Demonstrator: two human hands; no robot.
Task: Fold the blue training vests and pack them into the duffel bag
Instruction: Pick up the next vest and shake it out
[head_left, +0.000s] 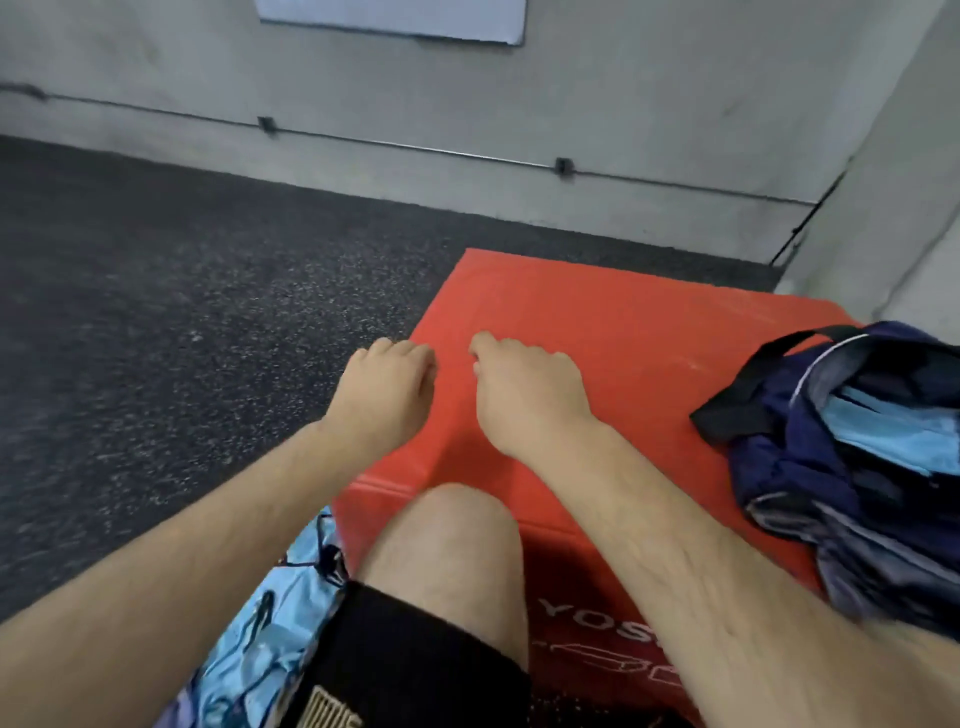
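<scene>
I've got the left hand (387, 387) and right hand (527, 389) side by side, low over the red mat (623, 322), fingers loosely curled, both empty. My guess: between vests, mat bare in front as the folding surface. The navy duffel bag (810, 467) sits on the mat's right edge, mouth open toward me for easy reach, with a light blue vest (883, 436) already inside. More blue vests (260, 634) lie bunched, unfolded, just beside my bare knee (447, 530) at lower left, on the dark speckled floor (156, 312). Likely next grab: that pile, left hand nearest.
</scene>
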